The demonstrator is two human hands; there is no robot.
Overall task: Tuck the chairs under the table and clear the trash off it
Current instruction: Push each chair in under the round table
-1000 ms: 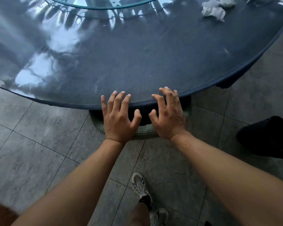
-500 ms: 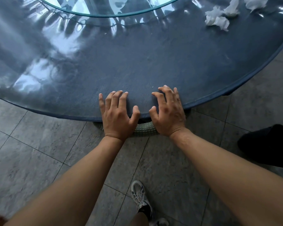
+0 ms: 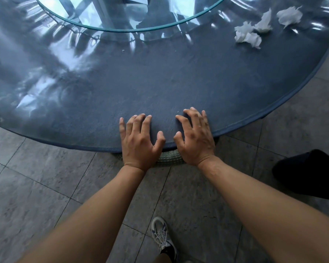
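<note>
A round dark blue table fills the upper view. A woven grey-green chair sits almost wholly beneath its near edge, with only a strip of its back showing between my wrists. My left hand and my right hand lie side by side with fingers spread, heels at the chair back and fingertips over the tabletop. Neither hand holds anything. Three crumpled white tissues lie on the table at the far right.
A glass turntable sits at the table's centre. A black object stands on the grey tiled floor at the right. My white sneaker is on the tiles below my arms.
The chair has slid further under the table, so less of its woven back shows. Both hands have moved forward over the table edge, and the tissues have come fuller into view.
</note>
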